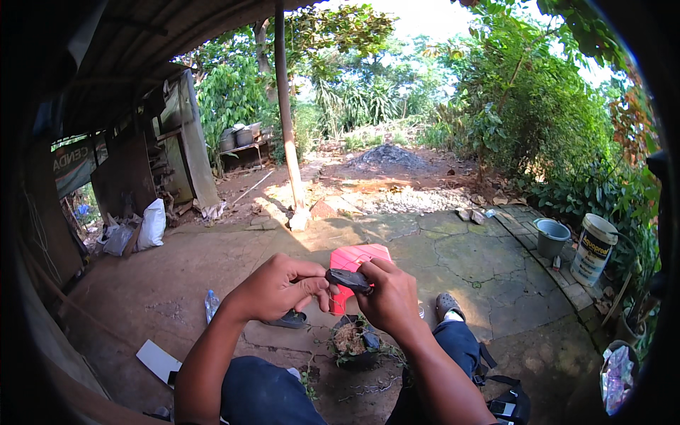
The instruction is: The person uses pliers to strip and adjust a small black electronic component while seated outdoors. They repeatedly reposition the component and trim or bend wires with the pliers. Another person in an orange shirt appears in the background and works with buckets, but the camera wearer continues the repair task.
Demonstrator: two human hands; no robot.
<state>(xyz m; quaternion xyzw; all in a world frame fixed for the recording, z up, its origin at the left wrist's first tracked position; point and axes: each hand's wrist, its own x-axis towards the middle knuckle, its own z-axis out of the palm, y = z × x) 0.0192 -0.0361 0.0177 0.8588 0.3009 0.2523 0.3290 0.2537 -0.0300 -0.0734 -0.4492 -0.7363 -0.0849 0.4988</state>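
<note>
In front of me, both hands are raised over a potted plant. A small, dark, elongated object with a wrinkled grey-black surface lies between them; its exact kind I cannot make out. My left hand pinches its left end between thumb and fingers. Closed around its right end is my right hand. Below them, between my legs, stands the dark pot with brown, fibrous filling and thin green stems trailing over its rim. Behind my hands lies a pink-red sheet or panel, partly covered by them.
A clear plastic bottle and a white board are at my left. To the right are a grey bucket, a white paint pail and a black bag. A wooden post rises ahead from cracked concrete.
</note>
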